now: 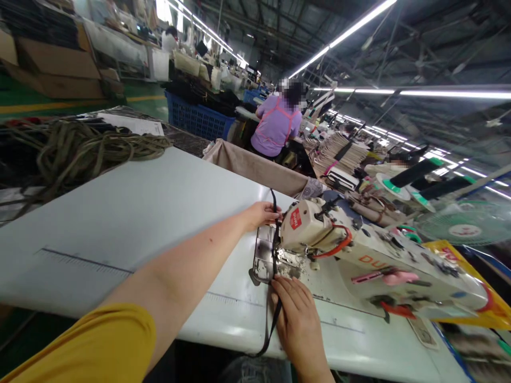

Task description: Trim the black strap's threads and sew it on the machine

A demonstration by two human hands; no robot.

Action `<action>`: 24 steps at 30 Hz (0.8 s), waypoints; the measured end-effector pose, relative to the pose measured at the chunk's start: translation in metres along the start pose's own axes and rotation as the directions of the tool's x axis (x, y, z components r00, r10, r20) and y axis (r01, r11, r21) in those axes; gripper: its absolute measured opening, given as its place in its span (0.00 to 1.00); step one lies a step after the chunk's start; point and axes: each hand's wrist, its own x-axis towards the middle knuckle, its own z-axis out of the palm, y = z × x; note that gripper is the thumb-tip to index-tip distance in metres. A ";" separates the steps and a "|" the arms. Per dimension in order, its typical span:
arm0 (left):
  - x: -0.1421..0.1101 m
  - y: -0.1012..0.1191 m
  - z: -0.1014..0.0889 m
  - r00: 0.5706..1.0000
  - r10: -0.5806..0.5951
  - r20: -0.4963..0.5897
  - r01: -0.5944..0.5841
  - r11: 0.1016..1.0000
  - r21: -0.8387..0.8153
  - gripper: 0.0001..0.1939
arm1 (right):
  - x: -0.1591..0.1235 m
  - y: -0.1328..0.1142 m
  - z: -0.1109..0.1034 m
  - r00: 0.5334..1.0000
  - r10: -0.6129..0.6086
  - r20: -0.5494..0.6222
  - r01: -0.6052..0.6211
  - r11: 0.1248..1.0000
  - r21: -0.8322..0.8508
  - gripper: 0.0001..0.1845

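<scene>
A cream sewing machine (319,229) stands on the white table (131,223). A narrow black strap (274,250) runs under its needle over the metal plate (263,260). My left hand (261,214) reaches behind the machine head and pinches the far end of the strap. My right hand (297,316) lies on the near side with fingers laid on the strap, which trails off the table's front edge.
A heap of olive cord (80,151) lies at the table's far left. A person in a purple top (277,125) sits at the station ahead, by a blue crate (197,119). A green fan (465,223) stands at the right, beside stacked goods (339,154).
</scene>
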 end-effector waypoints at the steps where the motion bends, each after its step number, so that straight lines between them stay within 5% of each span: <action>1: 0.000 0.001 -0.001 1.000 0.022 -0.003 -0.022 1.000 -0.012 0.25 | 0.000 0.000 0.000 1.000 -0.005 -0.004 0.005 1.000 0.000 0.14; 7: -0.003 0.004 -0.003 1.000 0.027 -0.003 -0.027 0.999 -0.035 0.39 | 0.000 0.002 0.002 1.000 -0.027 -0.014 0.027 1.000 -0.012 0.14; 14: 0.005 -0.008 0.000 0.997 -0.076 -0.008 0.076 0.997 0.001 0.16 | -0.005 0.007 0.007 0.999 -0.046 -0.009 0.045 0.998 -0.031 0.16; 24: 0.011 0.009 -0.010 0.989 0.031 -0.147 -0.041 0.997 -0.062 0.06 | -0.006 0.010 0.008 0.998 -0.063 -0.011 0.062 0.997 -0.040 0.16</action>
